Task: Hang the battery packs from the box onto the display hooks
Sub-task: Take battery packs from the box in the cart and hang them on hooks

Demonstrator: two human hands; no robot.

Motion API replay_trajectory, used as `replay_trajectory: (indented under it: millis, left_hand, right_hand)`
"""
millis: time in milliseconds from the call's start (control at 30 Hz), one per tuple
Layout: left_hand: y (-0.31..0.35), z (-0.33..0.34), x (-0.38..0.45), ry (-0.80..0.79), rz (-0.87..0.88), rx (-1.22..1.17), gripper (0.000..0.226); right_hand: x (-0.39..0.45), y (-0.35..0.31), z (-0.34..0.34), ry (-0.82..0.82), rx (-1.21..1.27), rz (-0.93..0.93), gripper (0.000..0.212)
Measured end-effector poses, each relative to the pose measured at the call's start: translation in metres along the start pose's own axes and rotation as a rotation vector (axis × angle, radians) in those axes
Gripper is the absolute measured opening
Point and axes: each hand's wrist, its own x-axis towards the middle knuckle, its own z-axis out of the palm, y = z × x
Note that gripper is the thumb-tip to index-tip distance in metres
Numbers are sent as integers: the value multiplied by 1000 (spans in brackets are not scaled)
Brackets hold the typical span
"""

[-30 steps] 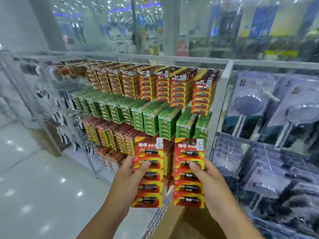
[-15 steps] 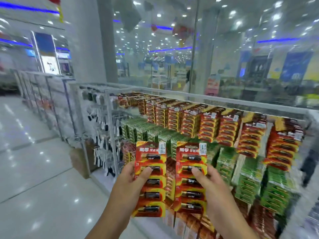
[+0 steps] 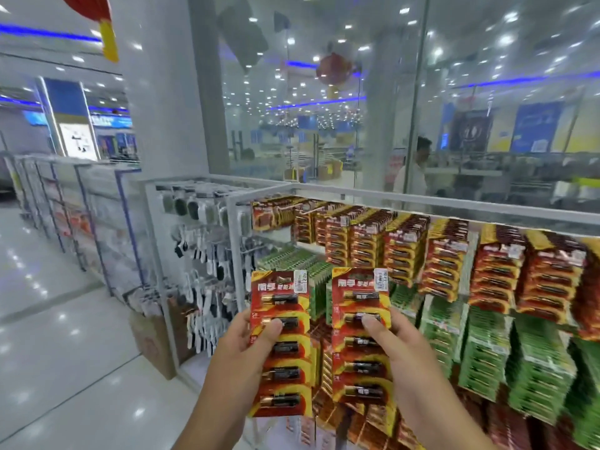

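Two red-and-yellow battery packs are up in front of the display, one in each hand, side by side with a narrow gap between them. The left hand (image 3: pixel 245 347) grasps the left battery pack (image 3: pixel 281 342), thumb pressed across its front near the second cell and fingers wrapped behind the left edge. The right hand (image 3: pixel 399 349) grasps the right battery pack (image 3: pixel 360 336) the same way, thumb on the front by the second cell, fingers out of sight behind the card. Each pack is a tall strip showing five batteries stacked one above another, with a white price sticker at its top right corner, and both are held upright. Behind them the display rack (image 3: pixel 422 200) runs off to the right: a top row of red battery packs (image 3: pixel 406 251) hanging in about eight visible bunches, a row of green battery packs (image 3: pixel 487 349) under it, and more red ones lower down, partly blurred. To the left, a second rack of grey and black accessories (image 3: pixel 198 241), and below it a brown cardboard box (image 3: pixel 151 342) on the glossy floor. Far right behind the glass, one person in a white shirt (image 3: pixel 414 172).
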Motion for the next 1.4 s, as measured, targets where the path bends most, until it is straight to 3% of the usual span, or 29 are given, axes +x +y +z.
replay_trajectory:
  millis: [67, 167, 400, 567, 667, 700, 767, 867, 933, 1000, 1067, 1233, 1333, 1400]
  left_hand:
    - [-4, -11, 36, -12, -4, -21, 19]
    - [-9, -19, 95, -19, -7, -28, 23]
    - [-4, -25, 230, -60, -7, -2, 20]
    - [3, -35, 317, -68, -12, 8, 23]
    - [-1, -41, 371, -88, -13, 38, 22]
    - [-2, -42, 388, -105, -10, 39, 22]
    - [-12, -48, 426, -155, -11, 46, 22]
    - [-23, -53, 480, -234, -22, 72, 29]
    - [-27, -55, 511, -286, -20, 88, 46]
    - [-34, -55, 539, -340, -31, 100, 51]
    - [-37, -52, 559, -405, -40, 93, 41]
    - [-47, -41, 593, -427, -40, 130, 26]
    - [-57, -35, 606, -437, -68, 106, 39]
    - [-60, -29, 611, -449, -99, 79, 35]
  right_hand:
    - [31, 9, 13, 9, -3, 4, 37]
    - [84, 25, 28, 42, -16, 9, 41]
    - [208, 29, 68, 27, 19, 17, 17]
    - [283, 30, 101, 50, 7, 6, 42]
    - [324, 39, 120, 105, -16, -2, 82]
    - [338, 45, 123, 120, -19, -5, 75]
    - [356, 47, 137, 168, -44, -23, 31]
    - [383, 51, 154, 242, -29, -26, 19]
    - [396, 50, 172, 312, -36, -59, 8]
    - [407, 49, 184, 373, -38, -64, 13]
    - [418, 52, 193, 430, -52, -68, 1]
    - [440, 67, 198, 508, -51, -88, 15]
    - [448, 69, 196, 544, -60, -93, 16]
    - [455, 69, 191, 545, -59, -82, 22]
